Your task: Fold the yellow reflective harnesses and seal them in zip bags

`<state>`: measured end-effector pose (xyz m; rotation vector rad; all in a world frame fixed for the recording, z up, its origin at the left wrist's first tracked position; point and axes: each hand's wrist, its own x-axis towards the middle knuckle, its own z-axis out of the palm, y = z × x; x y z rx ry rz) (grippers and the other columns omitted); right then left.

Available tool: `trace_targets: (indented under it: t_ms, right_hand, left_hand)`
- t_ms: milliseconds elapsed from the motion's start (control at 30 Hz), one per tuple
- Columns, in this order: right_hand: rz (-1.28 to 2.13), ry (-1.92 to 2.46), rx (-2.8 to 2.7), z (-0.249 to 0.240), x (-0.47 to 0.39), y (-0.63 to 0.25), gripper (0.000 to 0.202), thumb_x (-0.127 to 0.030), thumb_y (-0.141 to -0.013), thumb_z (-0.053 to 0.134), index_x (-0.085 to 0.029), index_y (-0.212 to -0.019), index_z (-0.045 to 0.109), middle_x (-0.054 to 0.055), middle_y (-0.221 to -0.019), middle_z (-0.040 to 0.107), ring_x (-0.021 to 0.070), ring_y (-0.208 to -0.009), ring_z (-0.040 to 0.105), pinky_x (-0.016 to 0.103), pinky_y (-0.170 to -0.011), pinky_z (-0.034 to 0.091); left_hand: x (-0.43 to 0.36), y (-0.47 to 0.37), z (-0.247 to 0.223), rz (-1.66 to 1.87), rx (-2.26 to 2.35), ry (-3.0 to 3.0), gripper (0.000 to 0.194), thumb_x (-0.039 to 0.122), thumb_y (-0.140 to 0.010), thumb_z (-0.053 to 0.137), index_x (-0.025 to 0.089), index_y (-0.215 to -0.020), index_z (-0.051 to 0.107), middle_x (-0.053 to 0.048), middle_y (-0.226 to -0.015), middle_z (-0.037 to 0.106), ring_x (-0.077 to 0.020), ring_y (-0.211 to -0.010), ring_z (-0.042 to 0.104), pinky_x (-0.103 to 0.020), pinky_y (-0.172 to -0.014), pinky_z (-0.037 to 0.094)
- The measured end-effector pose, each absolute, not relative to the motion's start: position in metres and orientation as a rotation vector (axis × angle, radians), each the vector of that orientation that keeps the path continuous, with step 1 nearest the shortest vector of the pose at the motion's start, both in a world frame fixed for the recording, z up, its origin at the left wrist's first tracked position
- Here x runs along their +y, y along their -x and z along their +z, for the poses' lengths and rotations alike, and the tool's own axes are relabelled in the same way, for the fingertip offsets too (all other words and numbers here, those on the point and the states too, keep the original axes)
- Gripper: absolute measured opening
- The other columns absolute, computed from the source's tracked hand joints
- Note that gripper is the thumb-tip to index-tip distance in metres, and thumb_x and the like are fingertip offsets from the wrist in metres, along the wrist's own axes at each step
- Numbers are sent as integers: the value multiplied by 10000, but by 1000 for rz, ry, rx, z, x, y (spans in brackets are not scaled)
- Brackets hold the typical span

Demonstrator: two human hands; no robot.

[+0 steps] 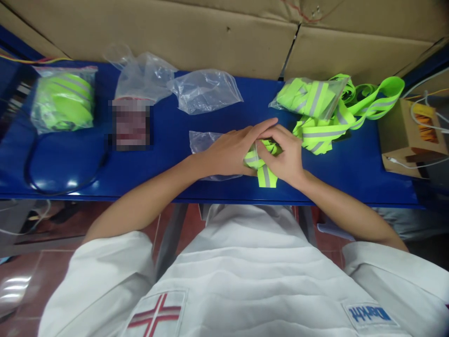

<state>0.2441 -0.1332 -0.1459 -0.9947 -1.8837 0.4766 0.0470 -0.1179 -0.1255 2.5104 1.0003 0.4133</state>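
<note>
My left hand (231, 150) and my right hand (285, 152) meet near the front edge of the blue table (168, 159). Between them is a bundled yellow-green reflective strap (267, 175), one end hanging toward me. My right hand's fingers wrap round the bundle from the right. A clear plastic bag (203, 142) lies under my left hand, which is closed on its mouth side against the strap; the fingertips are partly hidden. To the right of my hands lie loose reflective straps (321, 134) and a clear bag of straps (308, 98).
A filled bag of straps (63, 100) sits at the far left, near a black cable (30, 175). Empty clear bags (206, 91) lie at the back. A cardboard box (400, 135) with white cables stands at the right. Cardboard (175, 32) lines the back.
</note>
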Motion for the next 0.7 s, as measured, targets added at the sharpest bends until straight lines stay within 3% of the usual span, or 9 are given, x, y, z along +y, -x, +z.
trace_targets:
  t_ms: [167, 333, 400, 500, 533, 600, 700]
  right_hand:
    - [373, 998, -1783, -149, -133, -237, 171, -399, -958, 620, -262, -879, 553, 67, -921, 618, 261, -958, 627, 452, -908, 561]
    - [449, 957, -1847, -146, -136, -251, 217, -418, -1021, 638, -254, -889, 587, 34, -872, 636, 208, -849, 642, 390, -819, 566]
    - [496, 835, -1989, -145, -135, -259, 231, -474, -995, 712, -249, -1022, 669, 66, -1026, 725, 242, -1000, 695, 418, -916, 580]
    - [595, 729, -2188, -147, -130, -267, 526, -610, -915, 778, -252, -1287, 672, 131, -1351, 701, 327, -1270, 662, 509, -1069, 561]
    - [619, 740, -2217, -148, -129, -268, 514, -619, -919, 767, -256, -1274, 688, 138, -1407, 675, 339, -1311, 645, 530, -1097, 550]
    - [633, 774, -2209, -152, -126, -268, 322, -563, -973, 716, -258, -1071, 752, 129, -1445, 649, 337, -1340, 631, 540, -1120, 538]
    - [632, 764, -2115, -152, -125, -268, 243, -449, -1013, 675, -252, -892, 751, 110, -1383, 677, 317, -1291, 663, 519, -1084, 560]
  left_hand:
    - [-123, -45, -131, 465, 941, -2567, 1199, 207, -795, 768, 196, -1743, 35, -163, -1559, 587, -321, -1320, 673, -384, -1061, 566]
    - [-128, -45, -135, 506, 1062, -2590, 1083, 290, -839, 802, 241, -1723, 178, -134, -1610, 543, -341, -1377, 637, -420, -1091, 546]
    - [-124, -42, -135, 517, 1114, -2505, 1105, 331, -835, 833, 265, -1721, 178, -118, -1605, 546, -333, -1371, 645, -394, -1053, 563]
    - [-115, -35, -133, 528, 1149, -2378, 1181, 399, -816, 877, 267, -1725, 136, -117, -1469, 641, -333, -1286, 697, -389, -980, 587]
    - [-113, -33, -132, 529, 1146, -2353, 1207, 435, -803, 892, 269, -1725, 130, -115, -1429, 661, -336, -1265, 708, -399, -969, 593]
    - [-110, -29, -131, 529, 1119, -2340, 1229, 498, -787, 901, 295, -1723, 131, -107, -1426, 658, -338, -1275, 706, -419, -976, 604]
    - [-112, -29, -129, 513, 1050, -2369, 1204, 541, -805, 870, 357, -1722, 112, -86, -1562, 567, -340, -1375, 652, -453, -1033, 611]
